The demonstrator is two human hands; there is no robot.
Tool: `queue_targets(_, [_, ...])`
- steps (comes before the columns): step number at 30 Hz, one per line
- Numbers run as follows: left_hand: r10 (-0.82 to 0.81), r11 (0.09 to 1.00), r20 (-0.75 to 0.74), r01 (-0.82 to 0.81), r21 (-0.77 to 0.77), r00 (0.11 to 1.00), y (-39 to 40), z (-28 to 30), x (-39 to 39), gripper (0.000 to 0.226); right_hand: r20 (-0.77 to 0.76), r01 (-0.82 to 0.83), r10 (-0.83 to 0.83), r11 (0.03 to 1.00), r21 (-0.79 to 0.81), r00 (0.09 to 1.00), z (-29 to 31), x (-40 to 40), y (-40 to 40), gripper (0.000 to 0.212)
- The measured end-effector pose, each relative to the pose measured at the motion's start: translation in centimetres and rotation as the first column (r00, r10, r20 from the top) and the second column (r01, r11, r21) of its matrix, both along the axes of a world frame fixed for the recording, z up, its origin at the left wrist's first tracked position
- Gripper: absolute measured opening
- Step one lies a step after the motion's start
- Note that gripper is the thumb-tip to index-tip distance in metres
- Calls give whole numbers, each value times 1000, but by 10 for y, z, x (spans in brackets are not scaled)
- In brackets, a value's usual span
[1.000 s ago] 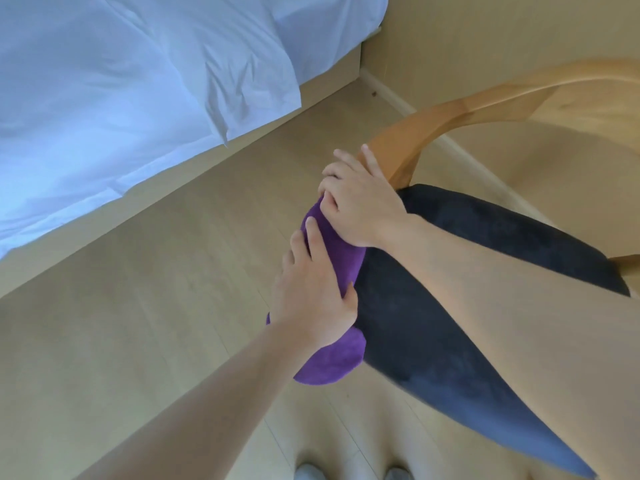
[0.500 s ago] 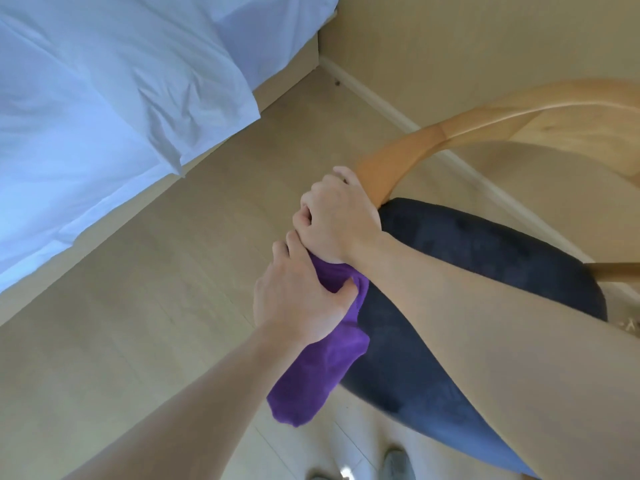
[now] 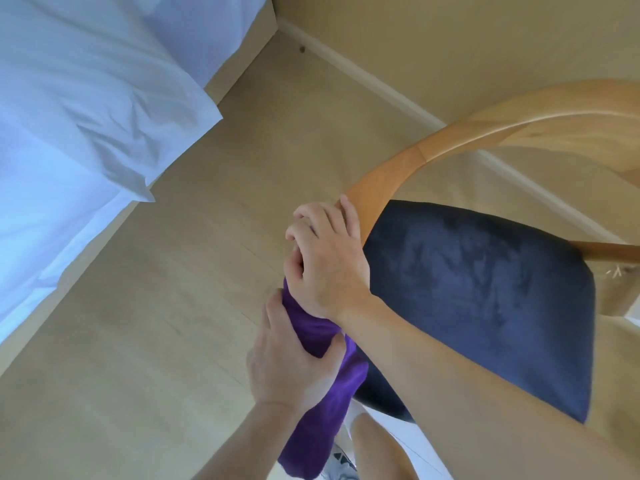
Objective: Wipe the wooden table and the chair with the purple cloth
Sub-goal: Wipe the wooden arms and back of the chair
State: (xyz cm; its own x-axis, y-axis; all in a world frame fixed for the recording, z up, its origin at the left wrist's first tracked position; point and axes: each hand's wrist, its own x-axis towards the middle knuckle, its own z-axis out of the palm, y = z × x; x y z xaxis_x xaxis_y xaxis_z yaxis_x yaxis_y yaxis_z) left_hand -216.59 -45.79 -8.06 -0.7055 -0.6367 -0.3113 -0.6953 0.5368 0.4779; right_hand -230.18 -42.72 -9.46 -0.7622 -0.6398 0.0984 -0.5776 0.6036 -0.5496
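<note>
Since a second ago, your right hand (image 3: 329,268) has curled from flat into a grip on the top of the purple cloth (image 3: 320,403), which now hangs lower. Your left hand (image 3: 291,362) wraps fingers and thumb round the cloth's middle, at the front edge of the chair (image 3: 485,299) with its dark seat, above the pale wooden floor (image 3: 156,323) and beside the white bedding (image 3: 79,109).

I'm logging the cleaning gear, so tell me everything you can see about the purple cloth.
The purple cloth looks soft and plush, bunched into a long roll rather than spread flat. It runs along the front-left edge of the chair, its dark seat cushion beside it. The right hand grips its upper end, the left hand grips its middle, and the lower end hangs free.
</note>
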Motion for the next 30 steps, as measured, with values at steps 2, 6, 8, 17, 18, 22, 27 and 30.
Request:
queue_targets(2, [-5,1000,3,5,21,1000,0,1,-1,95,34,0,1,999,-45,999,1,-3,1,24])
queue_targets(6, [-11,1000,7,11,23,1000,2,2,-3,88,348,281,-153,891,-356,925,18,-5,12,32])
queue_targets(8, [-2,1000,-4,2,17,1000,1,1,-3,85,456,500,-316,783,-370,832,26,4,35,34])
queue_targets(17, [-3,989,-109,19,145,994,-5,-4,2,72,854,859,-488,501,106,179,32,153,98,18])
queue_targets(18, [7,983,-126,17,184,992,-7,-4,3,67,866,832,-470,540,130,170,35,164,87,27])
queue_targets(22, [31,913,-163,38,406,986,-27,-6,3,39,799,763,-555,613,206,230,31,184,34,60])
queue_targets(27, [-253,832,-68,253,493,965,-78,-13,-18,61,386,705,-788,608,364,480,14,189,9,49])
queue_targets(30, [-775,614,-189,790,0,603,-107,-8,-56,83,325,732,-831,553,398,451,15,188,5,28])
